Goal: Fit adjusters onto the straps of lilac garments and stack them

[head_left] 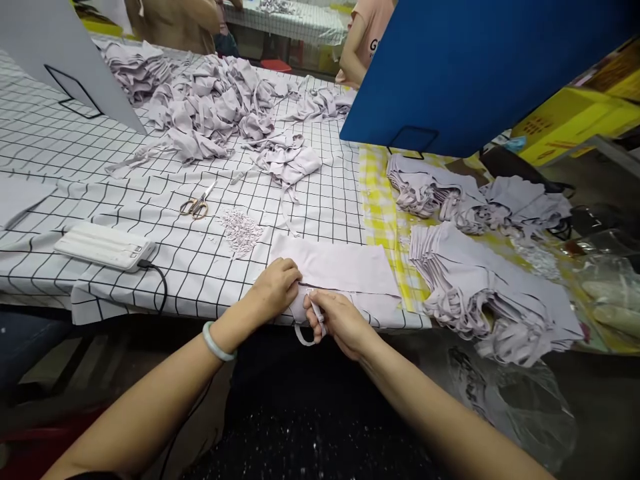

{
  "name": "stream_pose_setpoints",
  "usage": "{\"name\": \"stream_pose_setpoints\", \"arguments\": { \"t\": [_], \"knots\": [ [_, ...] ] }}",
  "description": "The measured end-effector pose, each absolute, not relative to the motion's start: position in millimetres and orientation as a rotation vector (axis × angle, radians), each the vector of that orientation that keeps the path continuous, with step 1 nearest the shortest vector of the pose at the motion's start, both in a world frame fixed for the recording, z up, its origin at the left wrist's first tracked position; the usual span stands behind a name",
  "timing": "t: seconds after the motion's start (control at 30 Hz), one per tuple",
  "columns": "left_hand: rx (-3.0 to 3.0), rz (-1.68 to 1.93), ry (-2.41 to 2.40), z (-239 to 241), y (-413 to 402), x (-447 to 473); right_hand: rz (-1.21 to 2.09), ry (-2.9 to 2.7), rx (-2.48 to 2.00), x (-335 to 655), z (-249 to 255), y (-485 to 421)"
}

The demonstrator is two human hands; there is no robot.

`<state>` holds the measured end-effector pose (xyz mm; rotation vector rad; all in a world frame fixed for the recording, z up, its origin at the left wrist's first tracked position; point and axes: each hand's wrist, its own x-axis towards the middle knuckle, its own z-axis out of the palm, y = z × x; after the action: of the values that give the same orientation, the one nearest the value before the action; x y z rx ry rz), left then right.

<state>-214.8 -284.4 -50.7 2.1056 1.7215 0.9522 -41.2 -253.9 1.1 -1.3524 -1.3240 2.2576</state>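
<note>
A flat pale lilac fabric piece (345, 267) lies at the near edge of the table on a black-grid white cloth (210, 253). My left hand (275, 287), with a pale green bangle on the wrist, rests with curled fingers on the piece's near left corner. Just to its right, my right hand (340, 323) pinches a narrow lilac strap (313, 327) that loops down off the table edge from the same piece.
Scissors (196, 205) and a small heap of fabric snippets (240, 230) lie beyond my hands. A white power bank (105, 245) with cable sits left. Lilac garment stacks (480, 287) fill the right, loose heaps (215, 100) the far middle. A blue board (465, 67) stands upright; another person stands behind.
</note>
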Motion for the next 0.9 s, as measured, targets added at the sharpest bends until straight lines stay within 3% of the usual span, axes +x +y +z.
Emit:
{"name": "stream_pose_setpoints", "arguments": {
  "t": [0.3, 0.9],
  "knots": [
    [1.74, 0.988, 1.664, -33, -279, -220, 2.153, -1.194, -1.416, -63, -9, -241],
    [1.626, 1.042, 1.693, -31, -279, -216, 2.123, -1.263, -1.418, -68, -11, -239]
  ]
}}
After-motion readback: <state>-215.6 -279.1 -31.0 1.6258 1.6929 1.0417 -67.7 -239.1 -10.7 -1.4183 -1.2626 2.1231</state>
